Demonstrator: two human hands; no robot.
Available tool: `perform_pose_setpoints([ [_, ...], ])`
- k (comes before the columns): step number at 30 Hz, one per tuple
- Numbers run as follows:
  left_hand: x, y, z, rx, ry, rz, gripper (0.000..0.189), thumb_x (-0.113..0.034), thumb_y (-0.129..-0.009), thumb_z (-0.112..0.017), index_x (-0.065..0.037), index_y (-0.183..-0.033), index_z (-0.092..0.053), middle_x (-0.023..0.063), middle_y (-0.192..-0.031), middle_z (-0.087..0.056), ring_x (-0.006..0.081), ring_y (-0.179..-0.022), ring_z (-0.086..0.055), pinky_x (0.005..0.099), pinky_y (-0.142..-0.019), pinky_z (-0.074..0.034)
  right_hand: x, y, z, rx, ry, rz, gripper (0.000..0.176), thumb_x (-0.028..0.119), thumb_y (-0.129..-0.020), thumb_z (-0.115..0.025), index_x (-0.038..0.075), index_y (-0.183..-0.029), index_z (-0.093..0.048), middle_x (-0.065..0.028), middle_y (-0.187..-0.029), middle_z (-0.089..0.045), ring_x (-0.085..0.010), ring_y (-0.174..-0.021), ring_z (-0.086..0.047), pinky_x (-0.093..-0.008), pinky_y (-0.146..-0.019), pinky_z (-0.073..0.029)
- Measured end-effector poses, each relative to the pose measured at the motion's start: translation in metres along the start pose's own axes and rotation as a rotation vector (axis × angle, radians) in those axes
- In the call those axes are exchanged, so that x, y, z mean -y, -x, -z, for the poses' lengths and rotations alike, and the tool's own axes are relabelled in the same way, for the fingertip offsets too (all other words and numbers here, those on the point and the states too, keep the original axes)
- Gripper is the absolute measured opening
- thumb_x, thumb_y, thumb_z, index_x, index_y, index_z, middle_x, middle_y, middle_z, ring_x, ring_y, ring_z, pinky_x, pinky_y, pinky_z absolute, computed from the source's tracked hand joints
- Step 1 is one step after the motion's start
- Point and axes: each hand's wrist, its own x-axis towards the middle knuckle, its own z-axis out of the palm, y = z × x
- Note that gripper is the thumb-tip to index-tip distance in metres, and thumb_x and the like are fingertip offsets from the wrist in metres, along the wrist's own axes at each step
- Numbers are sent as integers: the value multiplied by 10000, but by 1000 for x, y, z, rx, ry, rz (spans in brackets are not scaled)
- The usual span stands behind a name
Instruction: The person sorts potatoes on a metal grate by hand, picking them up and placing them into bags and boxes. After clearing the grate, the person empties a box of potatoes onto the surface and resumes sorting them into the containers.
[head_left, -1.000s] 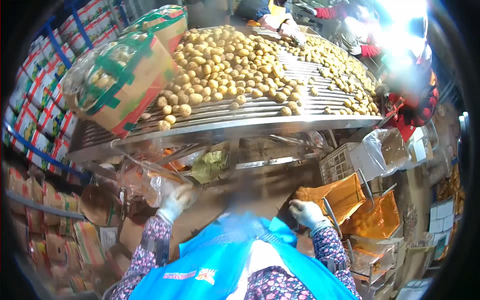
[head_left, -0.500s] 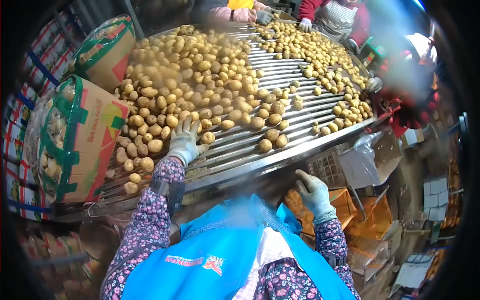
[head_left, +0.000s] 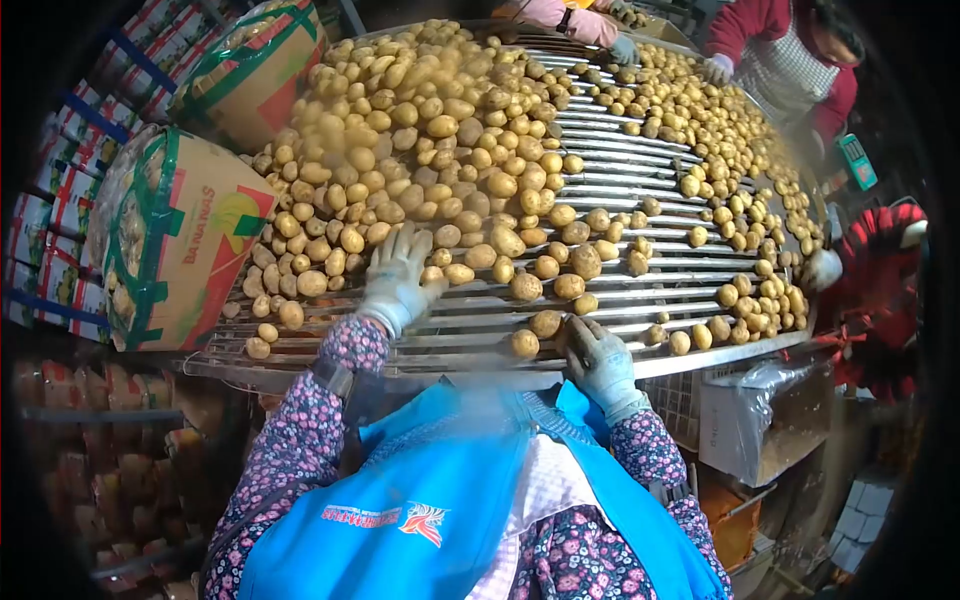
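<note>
Many potatoes (head_left: 440, 150) lie heaped on the left and middle of a slatted metal table (head_left: 640, 290). My left hand (head_left: 398, 280), in a pale glove, rests against the near edge of the heap with its fingers spread, holding nothing visible. At the table's front edge, my right hand (head_left: 600, 362), also gloved, reaches over the slats with its fingertips beside a potato (head_left: 546, 323). Its fingers are slightly bent and partly apart, with no potato within them. A second potato (head_left: 524, 344) lies just left of that one.
Banana cartons (head_left: 205, 230) with green tape stand at the left. Across the table, a co-worker's gloved hand (head_left: 718, 68) and another's (head_left: 624, 50) touch the potatoes. A third person's glove (head_left: 824, 270) is at the right edge. Below it stands a plastic-lined box (head_left: 750, 425).
The view has shifted, and the table appears nearer. My right hand has moved from beyond the front edge onto the slats beside the potatoes. My left hand stays at the heap, fingers spread.
</note>
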Motion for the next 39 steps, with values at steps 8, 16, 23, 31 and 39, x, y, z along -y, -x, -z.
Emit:
perform_pose_setpoints([
  [8,-95,-151,-5,63,-38,178,993,-685,-837,-554,-119,-1557,-170,253,-1602,-116,424,-1487,-99,649,-1159,-43,-7,-8,6,11,-31,3,416,159,-812,-641,10,-1196,-585,-174,-1125,-644,-340,-949,-644,-434,-800,-528],
  [16,-197,-191,-24,22,70,-74,858,-679,-915,-422,-142,-1556,-227,170,-1574,-256,477,-1428,-207,638,-1093,-302,-4,-13,3,31,-35,-67,418,182,-819,-650,2,-1195,-610,-177,-1137,-651,-344,-970,-644,-432,-826,-521],
  [23,-207,-103,-19,306,72,-756,661,-568,-949,-468,-196,-1490,-394,123,-1601,-234,387,-1488,-130,649,-1173,-71,-7,-9,1,26,-33,-83,418,174,-813,-655,18,-1199,-617,-170,-1138,-654,-357,-968,-641,-440,-816,-525],
  [31,-27,-23,-22,-178,18,-535,524,-313,-851,-633,-87,-1313,-532,169,-1311,-535,344,-1273,-464,489,-1089,-352,-13,-24,11,-18,-88,-147,441,93,-775,-672,82,-1214,-635,-132,-1147,-663,-332,-1000,-645,-412,-850,-524],
  [39,-61,15,-45,4,172,-958,496,-337,-854,-581,-89,-1282,-541,158,-1414,-473,314,-1370,-394,474,-1184,-259,-11,-123,20,-147,193,98,353,137,-836,-672,109,-1186,-632,-90,-1056,-664,-303,-894,-654,-413,-751,-526],
])
